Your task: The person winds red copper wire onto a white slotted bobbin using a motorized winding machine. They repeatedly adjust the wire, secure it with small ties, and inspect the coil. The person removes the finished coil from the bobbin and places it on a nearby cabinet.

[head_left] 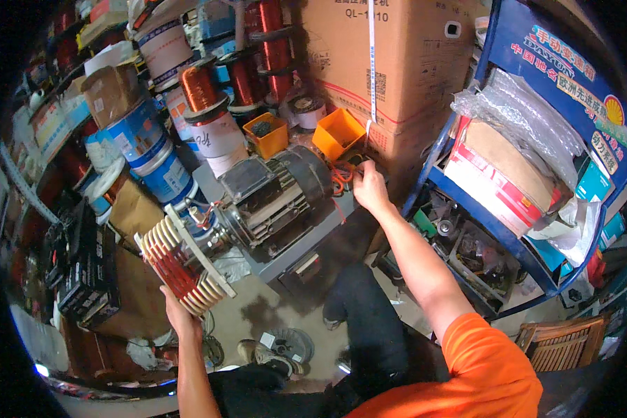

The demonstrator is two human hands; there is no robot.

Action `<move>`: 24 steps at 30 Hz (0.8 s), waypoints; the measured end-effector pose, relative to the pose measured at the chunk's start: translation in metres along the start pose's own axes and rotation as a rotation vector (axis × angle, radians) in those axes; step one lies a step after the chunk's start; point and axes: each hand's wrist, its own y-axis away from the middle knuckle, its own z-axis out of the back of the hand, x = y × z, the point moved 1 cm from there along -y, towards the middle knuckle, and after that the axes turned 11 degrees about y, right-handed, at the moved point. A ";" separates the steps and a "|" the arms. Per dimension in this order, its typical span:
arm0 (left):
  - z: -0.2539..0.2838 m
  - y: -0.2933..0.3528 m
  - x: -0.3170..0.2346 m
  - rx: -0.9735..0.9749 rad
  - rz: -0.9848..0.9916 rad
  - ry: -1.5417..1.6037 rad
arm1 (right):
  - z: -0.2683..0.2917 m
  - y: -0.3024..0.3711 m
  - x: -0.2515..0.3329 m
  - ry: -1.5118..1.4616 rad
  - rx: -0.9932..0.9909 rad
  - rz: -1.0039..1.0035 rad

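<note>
A dark electric motor (pixel 275 188) sits on a grey metal stand (pixel 292 247) in front of me. From its left end sticks out a coil winding former (pixel 212 261) with cream ridges and a pale flat side plate. Red-brown wire (pixel 174 268) lies across its grooves. My left hand (pixel 182 317) is closed against the former's near lower side, its fingertips partly hidden behind it. At the motor's far right end my right hand (pixel 370 187) is closed beside orange-red wires (pixel 341 177); what lies in its fingers is hidden.
Copper wire spools (pixel 198 87) and blue-and-white buckets (pixel 164 171) crowd the left. Behind the motor stand two yellow bins (pixel 338 132) and a large cardboard box (pixel 411 63). A blue metal rack (pixel 425 188) with packages rises at right, near a wooden chair (pixel 561 341).
</note>
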 end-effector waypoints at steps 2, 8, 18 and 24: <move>-0.005 0.002 -0.002 0.013 0.012 -0.012 | 0.002 0.002 -0.004 -0.119 -0.089 0.035; -0.007 0.006 -0.009 0.003 0.069 -0.070 | 0.009 0.002 -0.004 -0.132 -0.140 0.158; -0.011 0.008 -0.012 -0.023 0.065 -0.106 | 0.025 -0.024 0.025 0.172 -0.001 0.567; -0.016 0.014 -0.018 -0.058 0.090 -0.166 | 0.039 -0.042 0.039 0.315 0.111 0.678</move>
